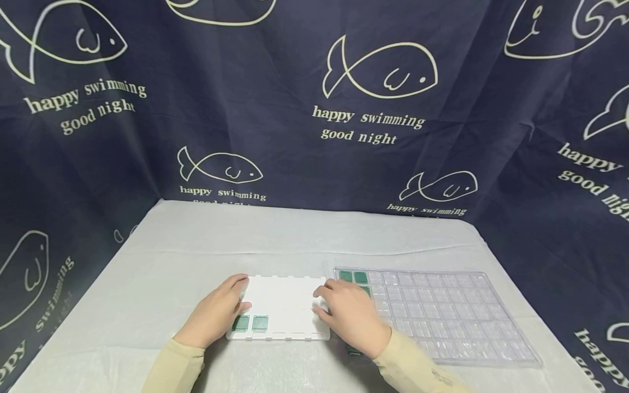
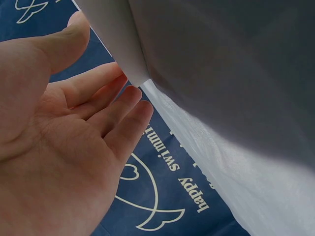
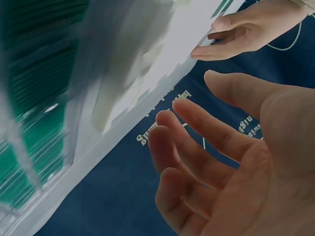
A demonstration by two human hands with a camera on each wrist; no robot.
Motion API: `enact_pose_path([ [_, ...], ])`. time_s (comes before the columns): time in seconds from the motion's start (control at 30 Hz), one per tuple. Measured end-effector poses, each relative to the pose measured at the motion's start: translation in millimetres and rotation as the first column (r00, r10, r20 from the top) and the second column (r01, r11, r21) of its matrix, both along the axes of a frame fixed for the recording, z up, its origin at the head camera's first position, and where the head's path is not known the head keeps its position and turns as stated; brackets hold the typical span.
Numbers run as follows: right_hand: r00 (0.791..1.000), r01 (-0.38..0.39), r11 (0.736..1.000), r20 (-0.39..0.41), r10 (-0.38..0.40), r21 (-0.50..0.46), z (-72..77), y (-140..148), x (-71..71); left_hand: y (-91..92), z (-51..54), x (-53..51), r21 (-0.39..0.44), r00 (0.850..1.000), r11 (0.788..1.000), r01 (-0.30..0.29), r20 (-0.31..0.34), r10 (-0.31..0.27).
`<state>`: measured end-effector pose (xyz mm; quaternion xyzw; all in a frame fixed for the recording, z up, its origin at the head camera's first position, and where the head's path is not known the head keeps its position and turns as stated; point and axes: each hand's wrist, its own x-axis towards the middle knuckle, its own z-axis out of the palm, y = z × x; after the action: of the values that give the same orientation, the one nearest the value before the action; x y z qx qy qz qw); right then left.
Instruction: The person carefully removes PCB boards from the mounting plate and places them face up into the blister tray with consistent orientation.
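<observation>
A white flat tray (image 1: 285, 297) with notched edges lies on the table. Two small green square circuit boards (image 1: 260, 323) sit side by side at its near left corner. At the tray's left edge is my left hand (image 1: 212, 312), its fingers fairly straight and touching the side, the thumb by the edge. By the right end hovers my right hand (image 1: 355, 315), fingers loosely bent and holding nothing. In the right wrist view the right palm (image 3: 241, 182) shows no object in it. Whether the right fingertips touch the tray I cannot tell.
Right of the white tray lies a clear plastic compartment tray (image 1: 442, 311). Green boards (image 1: 361, 277) fill some compartments at its left end, partly hidden by my right hand and forearm. A white cloth (image 1: 304, 234) covers the table; a dark blue fish-print curtain (image 1: 295, 109) surrounds it.
</observation>
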<state>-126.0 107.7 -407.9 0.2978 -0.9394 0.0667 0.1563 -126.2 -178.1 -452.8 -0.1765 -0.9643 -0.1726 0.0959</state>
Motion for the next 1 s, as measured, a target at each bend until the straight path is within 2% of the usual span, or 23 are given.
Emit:
enact_pose_path([
  [0.2,0.999,-0.032,0.999,-0.019,0.032,-0.010,0.3,-13,-2.4,0.5,-0.2,0.2,0.004,1.000,1.000,0.002,0.002,-0.002],
  [0.43,0.999,-0.040,0.998,0.003,0.039,0.042,1.7,-34,-5.4,0.0,0.4,0.6,0.013,1.000,1.000,-0.003,-0.005,0.003],
  [0.57,0.998,-0.061,0.996,0.015,0.060,0.072,2.8,-47,-3.8,-0.3,-0.2,0.3,0.015,1.000,1.000,-0.002,-0.005,0.002],
  [0.87,0.990,-0.124,0.982,-0.042,0.132,0.144,-1.1,-73,2.9,-0.4,0.5,0.6,0.020,1.000,1.000,0.002,-0.007,-0.002],
  [1.0,0.990,-0.135,0.977,-0.026,0.141,0.164,-4.8,-81,3.8,-0.7,0.9,0.7,0.024,1.000,1.000,0.001,-0.007,-0.001],
])
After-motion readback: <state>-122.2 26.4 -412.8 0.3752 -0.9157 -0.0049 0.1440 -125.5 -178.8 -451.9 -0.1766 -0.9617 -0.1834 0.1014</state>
